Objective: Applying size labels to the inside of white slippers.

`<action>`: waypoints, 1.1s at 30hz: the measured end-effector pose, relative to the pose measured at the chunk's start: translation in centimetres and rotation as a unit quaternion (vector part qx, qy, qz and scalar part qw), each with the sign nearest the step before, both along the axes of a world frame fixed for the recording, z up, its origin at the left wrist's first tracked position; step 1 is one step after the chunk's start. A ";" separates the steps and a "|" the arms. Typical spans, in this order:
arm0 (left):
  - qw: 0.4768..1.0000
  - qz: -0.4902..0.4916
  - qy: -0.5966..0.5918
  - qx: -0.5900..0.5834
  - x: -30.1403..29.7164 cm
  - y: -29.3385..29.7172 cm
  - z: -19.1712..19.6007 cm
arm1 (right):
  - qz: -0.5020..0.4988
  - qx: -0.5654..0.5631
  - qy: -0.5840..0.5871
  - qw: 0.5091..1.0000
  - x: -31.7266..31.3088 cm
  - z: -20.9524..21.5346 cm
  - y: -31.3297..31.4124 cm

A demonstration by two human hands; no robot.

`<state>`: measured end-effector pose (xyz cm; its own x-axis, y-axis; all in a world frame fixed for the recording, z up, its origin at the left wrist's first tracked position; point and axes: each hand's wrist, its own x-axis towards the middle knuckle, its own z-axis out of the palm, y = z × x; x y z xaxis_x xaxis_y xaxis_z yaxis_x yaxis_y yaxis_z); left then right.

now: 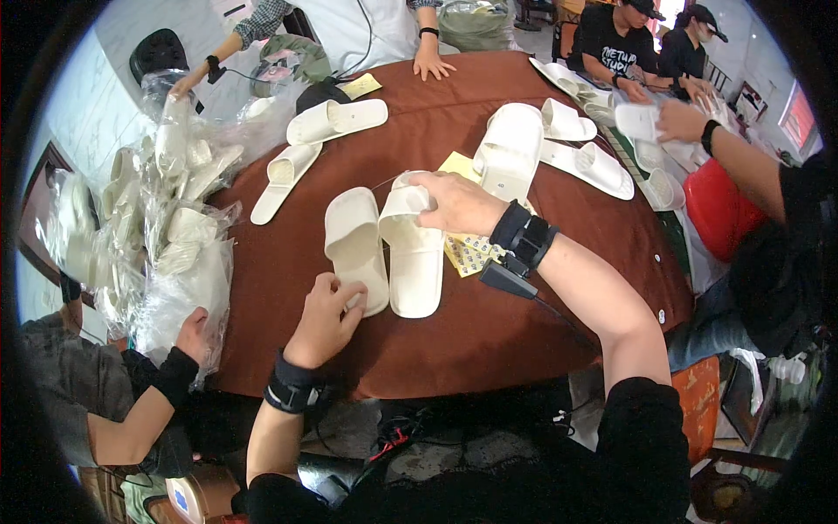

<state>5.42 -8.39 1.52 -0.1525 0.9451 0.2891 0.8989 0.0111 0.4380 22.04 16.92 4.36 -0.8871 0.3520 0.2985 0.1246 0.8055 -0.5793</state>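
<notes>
On the brown table (489, 332), the left hand (325, 319) pinches the heel of the left slipper (356, 247), while the right hand (454, 203) curls around the strap of the right slipper (413, 253) touching it. Judging by this, keep both grips firm, pressing the heels level so the pair lies flush, clear of the yellow sticker sheets (471, 253) just right of it.

I see clear plastic bags (166, 236) of white slippers heaped off the table's (489, 341) left edge, and yellow sticker sheets (471, 253) lying mid-table under my right wrist.
</notes>
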 end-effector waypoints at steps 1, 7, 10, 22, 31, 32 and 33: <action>1.000 -0.002 -0.001 0.000 0.7 -0.4 0.3 | -0.002 0.000 -0.001 1.000 0.0 -0.6 0.4; 0.999 -0.028 0.016 0.026 2.6 -1.7 0.8 | -0.031 -0.100 0.057 0.993 1.0 -1.7 1.3; 0.992 -0.011 -0.115 0.042 4.0 -0.9 3.8 | -0.009 -0.085 0.099 0.991 2.1 -1.8 1.8; 0.984 -0.150 -0.095 -0.001 3.1 6.9 1.1 | 0.048 -0.023 0.003 0.999 6.1 -3.9 0.7; 0.972 -0.163 -0.168 -0.036 1.3 7.3 0.1 | 0.072 0.052 -0.015 0.996 6.5 -4.1 0.4; 0.968 -0.160 -0.187 -0.050 1.2 7.2 0.0 | 0.073 0.049 -0.019 0.996 6.6 -4.0 0.4; 0.967 -0.158 -0.191 -0.051 1.3 7.1 0.0 | 0.073 0.051 -0.019 0.996 6.5 -4.0 0.3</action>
